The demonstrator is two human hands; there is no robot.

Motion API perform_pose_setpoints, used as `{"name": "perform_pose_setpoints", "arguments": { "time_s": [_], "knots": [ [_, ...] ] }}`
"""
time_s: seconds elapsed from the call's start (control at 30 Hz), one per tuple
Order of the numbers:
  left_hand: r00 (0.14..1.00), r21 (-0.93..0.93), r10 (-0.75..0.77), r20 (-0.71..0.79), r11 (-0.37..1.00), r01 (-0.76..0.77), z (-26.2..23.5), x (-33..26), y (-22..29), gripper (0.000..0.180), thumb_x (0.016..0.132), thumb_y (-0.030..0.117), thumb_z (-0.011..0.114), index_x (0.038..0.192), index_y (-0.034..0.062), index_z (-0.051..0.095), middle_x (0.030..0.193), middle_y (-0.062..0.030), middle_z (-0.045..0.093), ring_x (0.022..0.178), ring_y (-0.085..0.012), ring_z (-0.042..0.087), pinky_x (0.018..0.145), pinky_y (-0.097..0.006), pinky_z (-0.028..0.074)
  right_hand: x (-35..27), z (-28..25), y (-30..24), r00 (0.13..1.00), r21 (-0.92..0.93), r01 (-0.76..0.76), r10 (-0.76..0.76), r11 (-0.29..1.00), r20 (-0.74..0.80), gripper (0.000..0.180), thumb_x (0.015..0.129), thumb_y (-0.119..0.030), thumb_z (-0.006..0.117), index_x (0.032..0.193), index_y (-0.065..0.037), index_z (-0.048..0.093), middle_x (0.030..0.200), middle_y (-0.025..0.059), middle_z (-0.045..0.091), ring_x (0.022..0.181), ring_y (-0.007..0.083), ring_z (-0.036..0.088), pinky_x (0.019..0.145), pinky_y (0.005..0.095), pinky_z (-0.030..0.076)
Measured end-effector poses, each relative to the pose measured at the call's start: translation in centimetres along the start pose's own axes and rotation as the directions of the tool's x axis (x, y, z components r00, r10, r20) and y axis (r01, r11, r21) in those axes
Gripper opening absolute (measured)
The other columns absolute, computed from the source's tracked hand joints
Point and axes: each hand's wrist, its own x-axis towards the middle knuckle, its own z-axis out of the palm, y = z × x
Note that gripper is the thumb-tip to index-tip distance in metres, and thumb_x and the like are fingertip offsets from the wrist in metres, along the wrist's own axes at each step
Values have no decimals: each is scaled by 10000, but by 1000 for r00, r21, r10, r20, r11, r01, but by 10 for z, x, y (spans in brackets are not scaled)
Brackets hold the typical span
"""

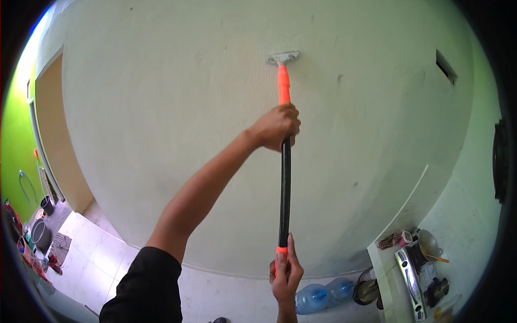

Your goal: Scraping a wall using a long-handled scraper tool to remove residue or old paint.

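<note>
A long-handled scraper (pixel 286 188) runs upright in front of a pale wall (pixel 188 107), with a black shaft and orange sections. Its wide, whitish-grey head (pixel 283 57) is up against the wall, or very close to it. My left hand (pixel 277 127) wraps round the handle just below the upper orange section, with that arm stretched up from a black sleeve. Lower down, my right hand (pixel 286 273) grips the orange bottom end, its index finger extended along the shaft. The palm side of my left hand is hidden.
At the lower right, a counter (pixel 383 280) carries a gas stove (pixel 410 282) and a wok (pixel 429 245). Large blue water bottles (pixel 312 299) lie on the floor beside it. A doorway (pixel 56 118) opens at left, near a grey bucket (pixel 41 233). A slot (pixel 445 67) pierces the wall.
</note>
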Motion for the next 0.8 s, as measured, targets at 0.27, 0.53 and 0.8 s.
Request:
{"name": "perform_pose_setpoints", "arguments": {
  "time_s": [0.27,0.53,0.8],
  "knots": [
    [997,-91,-69,46,993,73,24,-26,50,243,561,46,668,510,124,444,555,3,457,646,-225,488,836,-347,478,-40,-17,36,1000,-65,-19,19,998,-5,494,1088,-72,471,1571,14,415,693,-29,470,508,41,412,430,215,338],
    [992,-113,-102,-68,989,94,15,-8,41,232,555,49,659,508,121,443,553,4,469,635,-229,489,801,-345,458,-30,-26,1,998,-274,-16,-1,961,-60,508,1088,-101,490,1578,9,409,655,-39,467,508,33,417,449,212,351],
    [978,-45,-156,-136,988,151,11,-3,40,224,570,45,641,510,109,434,556,-13,470,625,-246,477,777,-377,461,-28,-25,-11,999,-226,38,-36,973,11,511,1086,-101,478,1573,33,403,647,-37,454,505,32,414,458,213,346]
  ]
}}
